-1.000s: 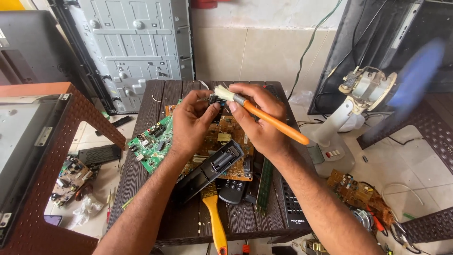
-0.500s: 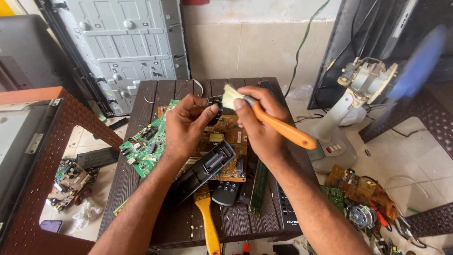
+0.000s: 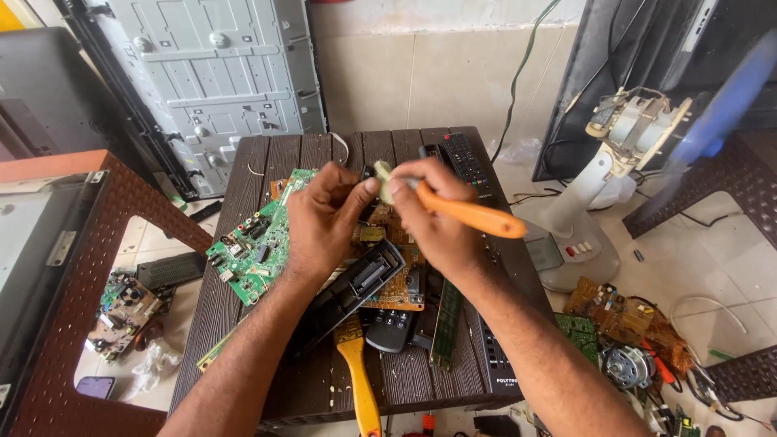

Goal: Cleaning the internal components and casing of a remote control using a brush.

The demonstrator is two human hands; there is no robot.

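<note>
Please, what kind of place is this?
Probably a small electronics repair workshop. Circuit boards, such as a green circuit board, lie on a dark wooden table, remote controls lie beside them, and the right hand holds an orange-handled brush.

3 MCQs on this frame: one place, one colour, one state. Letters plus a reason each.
1. Where is the green board?
A. on the table's left part
B. on the floor
C. against the wall

2. What colour is the handle of the brush in the right hand?
A. blue
B. orange
C. black

3. What is the left hand doing?
A. lying flat
B. pinching a small part at the bristles
C. holding a remote

Key: 1 A, it lies on the dark table under the left wrist. 2 B, the handle is orange. 3 B, fingertips meet at the brush head.
</note>
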